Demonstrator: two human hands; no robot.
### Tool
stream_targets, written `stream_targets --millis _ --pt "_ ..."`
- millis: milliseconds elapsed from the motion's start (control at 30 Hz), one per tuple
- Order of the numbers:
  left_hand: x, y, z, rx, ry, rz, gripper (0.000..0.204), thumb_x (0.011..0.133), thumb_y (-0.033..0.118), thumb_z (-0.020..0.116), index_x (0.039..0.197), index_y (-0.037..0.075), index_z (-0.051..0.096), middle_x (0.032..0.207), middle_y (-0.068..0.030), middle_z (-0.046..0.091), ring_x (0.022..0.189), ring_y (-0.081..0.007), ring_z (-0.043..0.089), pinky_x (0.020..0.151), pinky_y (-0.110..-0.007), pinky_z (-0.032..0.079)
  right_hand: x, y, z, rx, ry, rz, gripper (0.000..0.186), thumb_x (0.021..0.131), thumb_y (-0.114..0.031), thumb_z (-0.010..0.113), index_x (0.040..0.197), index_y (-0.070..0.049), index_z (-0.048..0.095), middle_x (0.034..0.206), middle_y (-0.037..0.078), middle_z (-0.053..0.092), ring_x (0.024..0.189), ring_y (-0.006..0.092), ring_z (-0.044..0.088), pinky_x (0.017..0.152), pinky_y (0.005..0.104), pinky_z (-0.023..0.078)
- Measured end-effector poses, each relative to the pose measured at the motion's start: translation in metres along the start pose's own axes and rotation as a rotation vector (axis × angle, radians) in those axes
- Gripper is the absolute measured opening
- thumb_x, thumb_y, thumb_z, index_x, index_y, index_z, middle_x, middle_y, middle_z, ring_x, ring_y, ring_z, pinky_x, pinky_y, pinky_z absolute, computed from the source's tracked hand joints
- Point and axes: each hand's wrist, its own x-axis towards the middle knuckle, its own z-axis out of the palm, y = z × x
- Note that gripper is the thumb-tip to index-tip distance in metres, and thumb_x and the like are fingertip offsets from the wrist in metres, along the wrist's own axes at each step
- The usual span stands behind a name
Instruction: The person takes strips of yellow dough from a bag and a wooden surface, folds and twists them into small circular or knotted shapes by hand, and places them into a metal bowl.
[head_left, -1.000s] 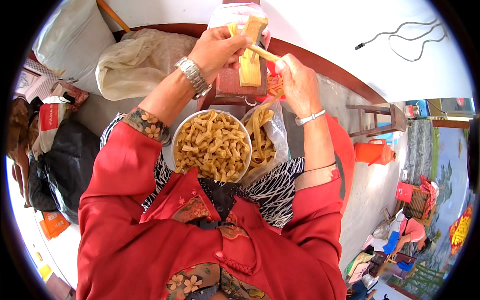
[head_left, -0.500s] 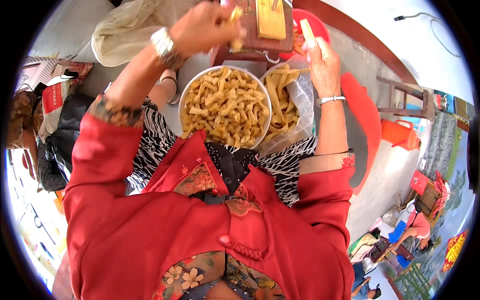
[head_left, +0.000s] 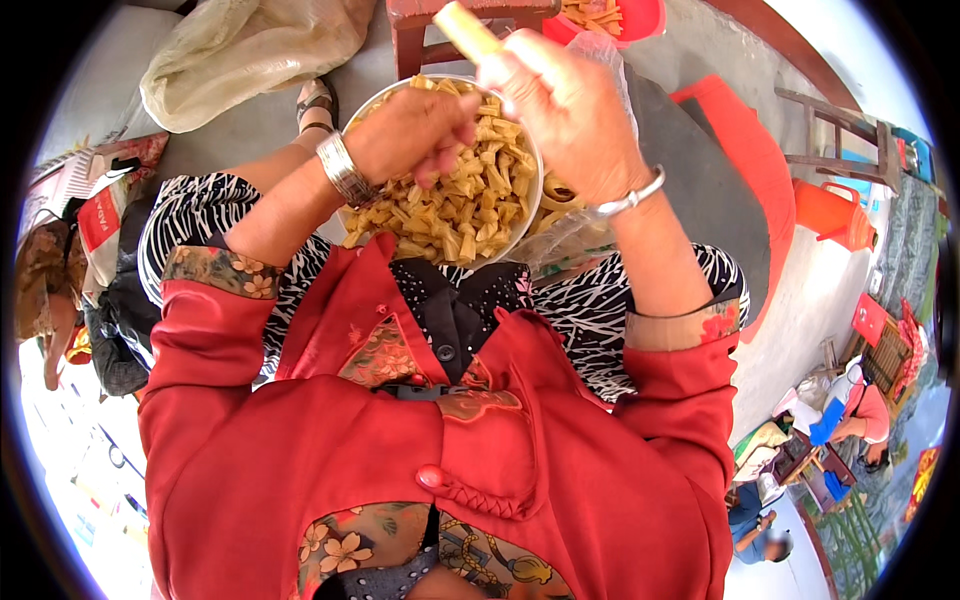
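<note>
Below my hands stands a round, white-rimmed bowl heaped with tan knotted strips that look like tofu skin knots. Over its left part hangs my left hand, fingers curled downward; whatever they hold is hidden. My right hand, above the bowl's right rim, is closed round a pale yellow stick-like piece that juts out up and left. Behind my right wrist, a clear plastic bag with long tan strips leans against the bowl, mostly covered.
A red-brown wooden stool stands beyond the bowl, with a red basin of orange strips beside it. A cream sack lies far left. To the right are a grey and red mat, a wooden stool frame and an orange jug.
My left hand has come down from beside the stool to over the bowl; the knotted piece it carried is no longer visible. My right hand has moved nearer and leftward with the pale piece.
</note>
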Motion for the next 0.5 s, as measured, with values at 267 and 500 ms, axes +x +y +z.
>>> stream_targets --millis 267,500 --pt "-0.008 0.034 0.009 -0.796 -0.176 -0.007 0.031 0.093 0.027 0.055 0.107 0.0 0.058 0.074 0.0023 0.053 0.059 -0.006 0.048 0.057 -0.023 0.044 -0.036 -0.047 0.059 -0.036 -0.151 -0.295 0.016 0.086 -0.021 0.061 0.078 -0.008 0.057 0.07 0.006 0.054 0.063 0.025 0.057 0.055 0.0357 0.043" --pt "-0.024 0.055 -0.011 -0.338 -0.225 0.264 0.028 0.095 0.019 0.051 0.111 -0.002 0.06 0.089 -0.0011 0.065 0.072 -0.0026 0.055 0.06 -0.018 0.046 -0.001 -0.015 0.016 0.057 0.459 -0.263 0.029 0.098 -0.023 0.045 0.103 0.002 0.058 0.078 0.005 0.062 0.058 0.0063 0.052 0.05 0.0197 0.042"
